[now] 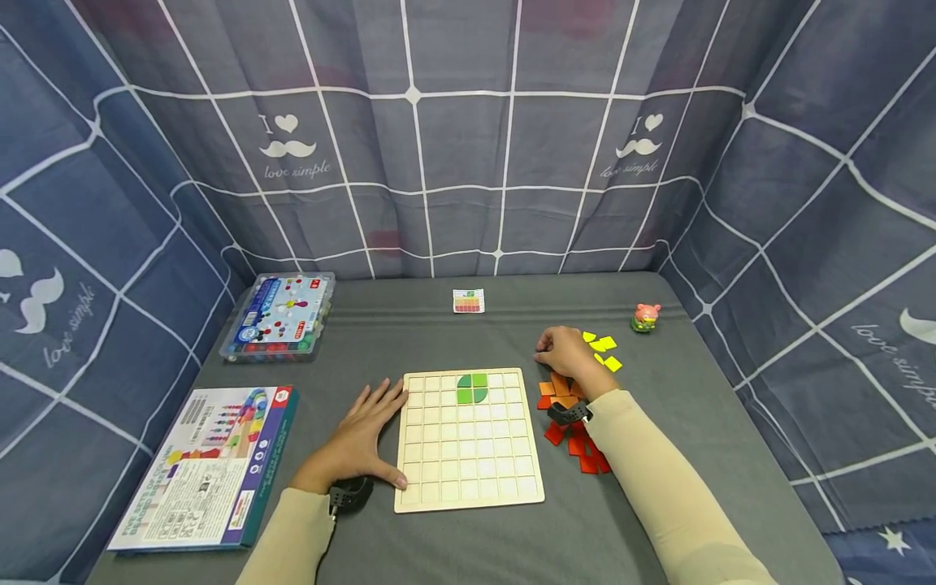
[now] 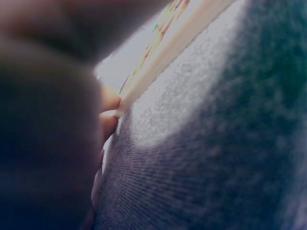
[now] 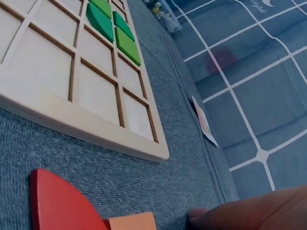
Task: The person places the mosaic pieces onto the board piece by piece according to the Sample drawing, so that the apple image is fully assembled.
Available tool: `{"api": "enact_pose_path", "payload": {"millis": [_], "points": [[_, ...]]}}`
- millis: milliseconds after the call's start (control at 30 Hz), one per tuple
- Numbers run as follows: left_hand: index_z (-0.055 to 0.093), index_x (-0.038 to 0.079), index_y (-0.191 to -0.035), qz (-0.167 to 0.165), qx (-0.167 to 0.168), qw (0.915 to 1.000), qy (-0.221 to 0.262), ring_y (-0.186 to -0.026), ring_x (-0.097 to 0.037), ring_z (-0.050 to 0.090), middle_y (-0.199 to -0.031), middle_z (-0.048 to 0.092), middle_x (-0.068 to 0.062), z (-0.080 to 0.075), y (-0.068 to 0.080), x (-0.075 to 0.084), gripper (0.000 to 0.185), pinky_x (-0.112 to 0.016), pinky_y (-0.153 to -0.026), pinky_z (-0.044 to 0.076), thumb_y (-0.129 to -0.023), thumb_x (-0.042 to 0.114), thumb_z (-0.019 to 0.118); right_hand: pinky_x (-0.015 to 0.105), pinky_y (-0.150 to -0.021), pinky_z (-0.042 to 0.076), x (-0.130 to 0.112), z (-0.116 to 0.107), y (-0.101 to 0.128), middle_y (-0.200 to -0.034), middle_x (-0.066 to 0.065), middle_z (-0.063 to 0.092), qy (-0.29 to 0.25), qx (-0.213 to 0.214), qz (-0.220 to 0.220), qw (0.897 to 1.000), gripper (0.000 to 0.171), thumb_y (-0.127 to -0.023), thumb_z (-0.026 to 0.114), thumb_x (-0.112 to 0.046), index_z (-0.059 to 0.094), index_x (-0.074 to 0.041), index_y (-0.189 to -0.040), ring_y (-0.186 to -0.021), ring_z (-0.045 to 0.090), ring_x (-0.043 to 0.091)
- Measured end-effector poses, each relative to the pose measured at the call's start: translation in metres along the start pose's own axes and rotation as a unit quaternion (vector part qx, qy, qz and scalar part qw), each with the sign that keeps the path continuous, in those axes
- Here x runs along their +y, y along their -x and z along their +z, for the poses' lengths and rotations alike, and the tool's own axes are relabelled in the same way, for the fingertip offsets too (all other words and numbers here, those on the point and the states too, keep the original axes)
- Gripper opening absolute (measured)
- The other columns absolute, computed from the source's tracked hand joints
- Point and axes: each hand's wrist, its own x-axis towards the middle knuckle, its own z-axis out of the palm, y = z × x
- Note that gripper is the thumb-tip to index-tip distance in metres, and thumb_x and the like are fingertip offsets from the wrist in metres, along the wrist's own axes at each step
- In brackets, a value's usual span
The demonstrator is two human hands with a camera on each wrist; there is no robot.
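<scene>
A pale wooden grid board (image 1: 468,455) lies on the grey cloth, with green pieces (image 1: 471,388) filling cells near its far edge. My left hand (image 1: 361,443) lies flat on the cloth against the board's left edge, fingers straight. My right hand (image 1: 566,351) rests right of the board with loosely bent fingers on the cloth, and I see nothing in it. Orange pieces (image 1: 556,388) and red pieces (image 1: 581,443) lie under that wrist, yellow pieces (image 1: 603,345) just beyond. The right wrist view shows the board (image 3: 72,96), green pieces (image 3: 112,26), a red piece (image 3: 57,201) and a fingertip (image 3: 249,211).
A clear plastic box of coloured parts (image 1: 281,317) and a printed cardboard box (image 1: 205,467) lie at the left. A small card (image 1: 469,301) sits behind the board, a pink pig toy (image 1: 646,317) at the far right. Checked curtains wall in three sides.
</scene>
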Motion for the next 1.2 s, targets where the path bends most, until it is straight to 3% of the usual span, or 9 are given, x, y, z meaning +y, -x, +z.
{"api": "enact_pose_path", "payload": {"millis": [367, 533, 700, 933, 1200], "points": [[0.034, 0.004, -0.165, -0.009, -0.007, 0.9999, 0.000, -0.159, -0.037, 0.011, -0.173, 0.020, -0.012, 0.001, 0.000, -0.001, 0.151, -0.058, -0.126, 0.002, -0.048, 0.081, 0.091, 0.040, -0.080, 0.056, 0.009, -0.004, 0.004, -0.100, 0.008, 0.070, -0.074, -0.026, -0.004, 0.997, 0.020, -0.088, 0.086, -0.007, 0.075, -0.004, -0.105, -0.093, 0.064, 0.025], [0.034, 0.004, -0.165, -0.005, -0.004, 1.0000, -0.003, -0.158, -0.037, 0.012, -0.173, 0.020, -0.012, 0.002, 0.001, -0.002, 0.150, -0.059, -0.125, 0.003, -0.049, 0.081, 0.091, 0.039, -0.076, 0.057, 0.012, -0.004, 0.006, -0.098, 0.007, 0.070, -0.068, -0.037, -0.021, 0.997, 0.015, -0.092, 0.080, -0.002, 0.077, -0.001, -0.107, -0.088, 0.065, 0.023], [0.034, 0.004, -0.165, -0.001, -0.002, 1.0000, 0.003, -0.158, -0.038, 0.012, -0.173, 0.021, -0.013, 0.001, -0.001, -0.003, 0.150, -0.060, -0.125, 0.003, -0.049, 0.079, 0.092, 0.037, -0.074, 0.056, 0.013, -0.006, 0.004, -0.091, 0.004, 0.070, -0.041, -0.044, -0.035, 0.998, 0.005, -0.095, 0.079, -0.006, 0.077, -0.004, -0.099, -0.081, 0.064, 0.020], [0.033, 0.005, -0.166, 0.002, -0.003, 1.0000, 0.001, -0.159, -0.037, 0.009, -0.173, 0.019, -0.012, -0.003, -0.008, -0.002, 0.150, -0.059, -0.125, 0.002, -0.048, 0.077, 0.093, 0.036, -0.070, 0.054, 0.010, -0.014, 0.003, -0.085, 0.002, 0.068, -0.042, -0.033, -0.033, 0.998, 0.008, -0.093, 0.082, -0.008, 0.074, -0.007, -0.092, -0.077, 0.062, 0.020], [0.033, 0.004, -0.165, -0.011, -0.016, 0.9998, 0.008, -0.159, -0.037, 0.008, -0.173, 0.018, -0.013, -0.004, -0.003, 0.002, 0.151, -0.060, -0.125, 0.001, -0.047, 0.076, 0.094, 0.037, -0.073, 0.054, -0.016, -0.008, 0.012, -0.096, 0.001, 0.071, -0.103, -0.045, -0.066, 0.992, 0.017, -0.099, 0.076, -0.011, 0.080, -0.005, -0.114, -0.083, 0.063, 0.020]]}}
